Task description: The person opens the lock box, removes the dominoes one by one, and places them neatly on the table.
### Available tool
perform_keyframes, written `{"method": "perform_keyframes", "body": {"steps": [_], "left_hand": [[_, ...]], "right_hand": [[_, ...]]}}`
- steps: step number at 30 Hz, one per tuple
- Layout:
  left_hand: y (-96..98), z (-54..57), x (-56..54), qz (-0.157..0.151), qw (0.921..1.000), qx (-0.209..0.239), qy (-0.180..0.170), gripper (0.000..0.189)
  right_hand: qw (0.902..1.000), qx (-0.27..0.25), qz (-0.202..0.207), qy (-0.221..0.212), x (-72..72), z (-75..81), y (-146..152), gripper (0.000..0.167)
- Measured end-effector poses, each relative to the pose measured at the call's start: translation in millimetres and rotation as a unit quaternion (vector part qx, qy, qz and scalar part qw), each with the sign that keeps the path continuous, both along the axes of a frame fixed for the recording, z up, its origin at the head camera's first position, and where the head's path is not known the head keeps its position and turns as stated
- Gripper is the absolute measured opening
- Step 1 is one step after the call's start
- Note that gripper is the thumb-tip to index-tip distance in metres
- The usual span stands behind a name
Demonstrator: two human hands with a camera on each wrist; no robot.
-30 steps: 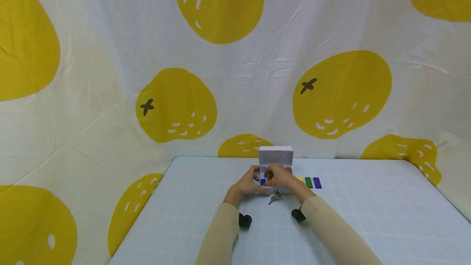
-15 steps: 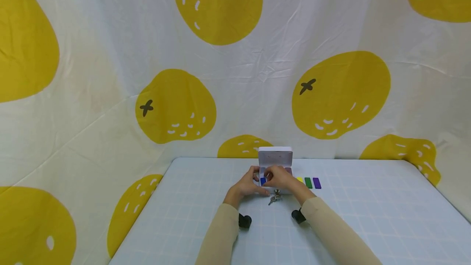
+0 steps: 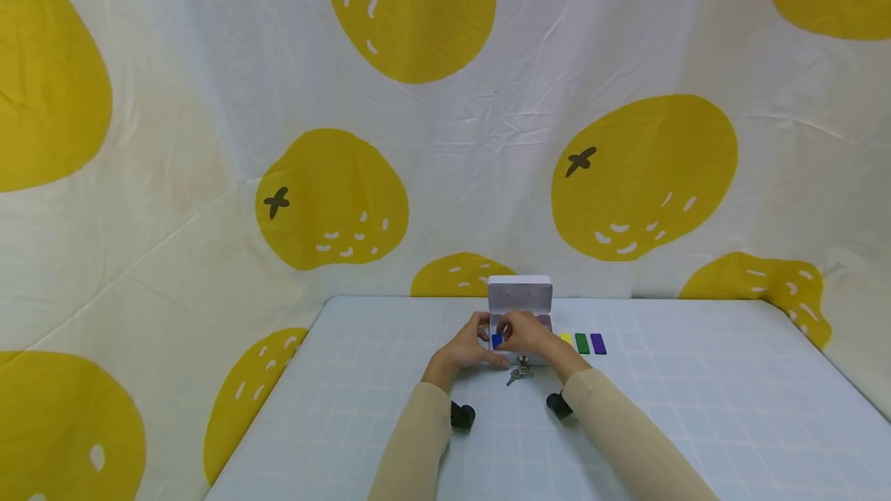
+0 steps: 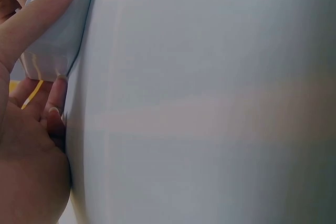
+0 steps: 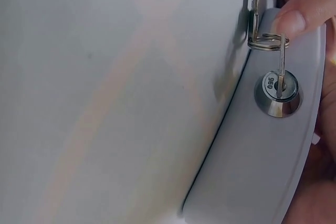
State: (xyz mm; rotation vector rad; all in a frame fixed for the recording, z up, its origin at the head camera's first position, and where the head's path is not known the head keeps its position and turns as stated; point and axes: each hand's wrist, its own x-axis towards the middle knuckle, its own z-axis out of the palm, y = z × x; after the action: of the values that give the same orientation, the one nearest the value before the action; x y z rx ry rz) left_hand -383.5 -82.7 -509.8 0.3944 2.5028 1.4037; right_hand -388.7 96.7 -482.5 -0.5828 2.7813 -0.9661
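A small white metal cash box (image 3: 519, 298) stands with its lid raised near the back of the table. My left hand (image 3: 468, 343) holds its left front corner, the thumb along the front wall (image 4: 63, 30) and the fingers at the side. Reaching down into the box from the right, my right hand (image 3: 527, 333) has curled fingers at a small blue block (image 3: 497, 341) and appears to pinch it; its fingertips are partly hidden. A key (image 5: 282, 59) sits in the front lock (image 5: 277, 98), with a second key (image 3: 513, 376) hanging from its ring.
Right of the box, a yellow block (image 3: 566, 340), a green block (image 3: 582, 343) and a purple block (image 3: 599, 344) lie in a row on the checked tablecloth (image 3: 668, 400). A fruit-print curtain (image 3: 487, 215) hangs behind the table.
The blue block shows slightly taller at my right fingertips. My right wrist has shifted a little left; my left hand stays on the box.
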Motion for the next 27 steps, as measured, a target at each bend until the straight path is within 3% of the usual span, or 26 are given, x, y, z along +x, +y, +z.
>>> {"method": "perform_keyframes", "body": {"steps": [13, 18, 27], "left_hand": [[0.2, -0.1, -0.5, 0.003, 1.0000, 0.003, -0.004, 0.086], [1.6, -1.2, -1.1, 0.008, 0.9999, -0.005, -0.013, 0.087], [0.2, 0.3, 0.3, 0.003, 0.9999, 0.010, 0.002, 0.087]], "right_hand": [[0.9997, -0.017, 0.005, 0.015, 0.7, 2.1, 6.6, 0.028], [0.9994, -0.029, -0.004, 0.021, 6.2, 5.3, 14.5, 0.032], [0.9982, -0.044, -0.002, 0.040, 17.1, 16.1, 27.2, 0.033]]}}
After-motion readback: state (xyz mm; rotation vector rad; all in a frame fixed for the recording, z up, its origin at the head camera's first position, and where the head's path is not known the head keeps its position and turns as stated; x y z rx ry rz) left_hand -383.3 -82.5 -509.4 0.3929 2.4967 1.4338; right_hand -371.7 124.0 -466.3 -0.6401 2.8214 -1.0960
